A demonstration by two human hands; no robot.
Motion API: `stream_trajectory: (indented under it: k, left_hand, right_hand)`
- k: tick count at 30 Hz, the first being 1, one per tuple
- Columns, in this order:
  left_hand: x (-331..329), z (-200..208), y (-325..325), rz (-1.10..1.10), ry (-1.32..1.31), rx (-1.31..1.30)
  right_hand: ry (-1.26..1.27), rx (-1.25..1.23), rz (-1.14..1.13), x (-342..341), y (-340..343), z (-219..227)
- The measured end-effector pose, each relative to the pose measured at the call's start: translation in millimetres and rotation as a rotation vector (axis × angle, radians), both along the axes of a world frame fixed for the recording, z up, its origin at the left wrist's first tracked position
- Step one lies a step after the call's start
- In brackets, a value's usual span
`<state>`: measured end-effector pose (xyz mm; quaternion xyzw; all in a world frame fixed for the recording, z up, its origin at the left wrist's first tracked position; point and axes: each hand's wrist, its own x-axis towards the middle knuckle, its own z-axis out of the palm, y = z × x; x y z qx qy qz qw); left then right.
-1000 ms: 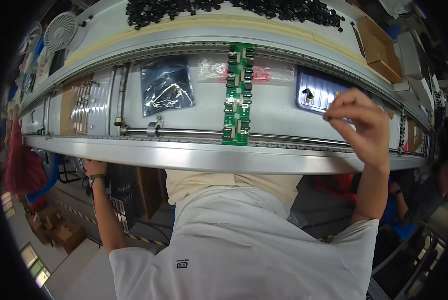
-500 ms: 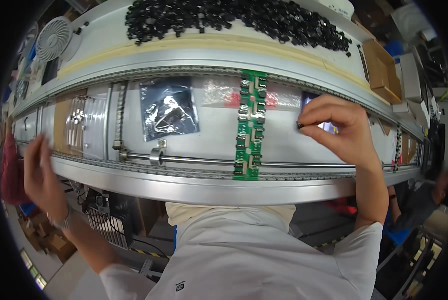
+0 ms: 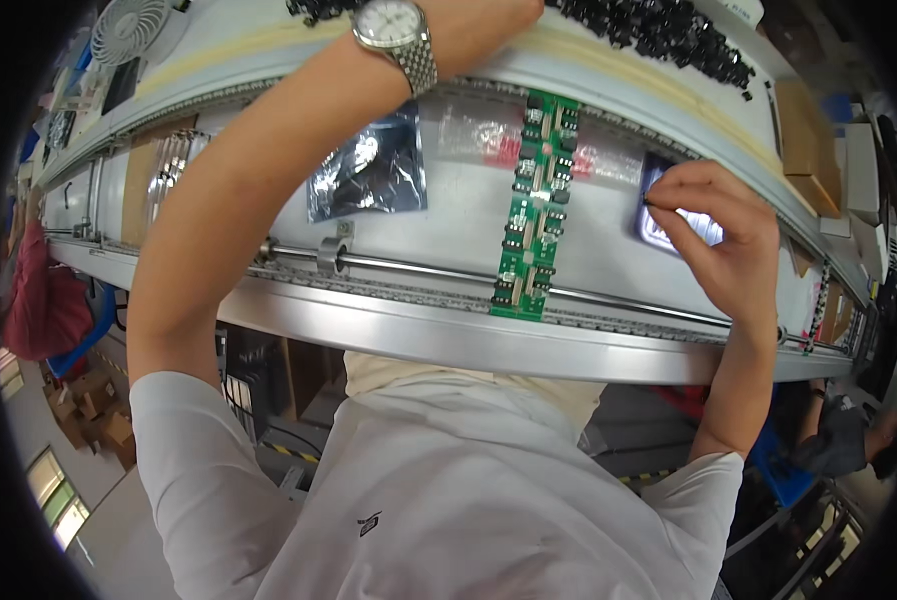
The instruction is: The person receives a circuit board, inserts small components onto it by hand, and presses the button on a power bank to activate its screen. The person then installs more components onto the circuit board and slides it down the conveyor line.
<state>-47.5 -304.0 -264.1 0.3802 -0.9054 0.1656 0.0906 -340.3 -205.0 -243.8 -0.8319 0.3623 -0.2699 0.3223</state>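
Observation:
My left hand [image 3: 484, 30] reaches across to the far side, at the heap of black components [image 3: 659, 50]; its fingers lie past the upper edge of the view. On that wrist sits a metal watch [image 3: 394, 28]. My right hand [image 3: 724, 225] is closed in a pinch, thumb against fingertips, on a small black component [image 3: 649, 202]. It hovers above the conveyor, to the right of a green circuit board [image 3: 519, 225]. The board spans the two rails and carries several black components along both edges.
Between the rails lie a shiny antistatic bag [image 3: 369, 170], bubble wrap [image 3: 469, 135] and a blue-edged object [image 3: 654, 230]. A metal rod [image 3: 429, 268] runs along the near rail [image 3: 389, 318]. A white fan [image 3: 129, 30] stands far left, a cardboard box [image 3: 807, 150] far right. Another person [image 3: 834, 435] is at right.
My left hand has swung from the left end of the conveyor up to the black heap. The right hand keeps its pinch, now farther from the board. The whole view has shifted.

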Motion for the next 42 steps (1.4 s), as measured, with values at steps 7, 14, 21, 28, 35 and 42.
stream_trajectory:
  k: [7,14,21,28,35,42]
  left_hand:
    - [-0.9,2.3,24.9,0.069,0.342,-0.005]
    - [17.9,14.6,74.9,0.152,0.761,0.279]
    - [41.2,1.3,87.6,0.328,0.984,0.847]
    - [34.1,-1.0,94.6,0.264,0.833,0.659]
    - [31.2,1.1,110.5,0.303,0.706,0.588]
    - [24.1,1.2,101.0,0.318,0.724,0.642]
  right_hand:
    - [0.031,0.062,0.083,21.0,17.7,-15.7]
    - [0.208,-0.015,0.084,41.0,43.5,-4.8]
    - [0.29,-0.099,0.149,54.2,46.2,-6.0]
    - [0.249,-0.114,0.124,53.0,46.6,-16.0]
    - [0.259,-0.118,0.129,55.9,46.8,-20.0]
    - [0.301,-0.11,0.101,57.3,46.1,-15.4]
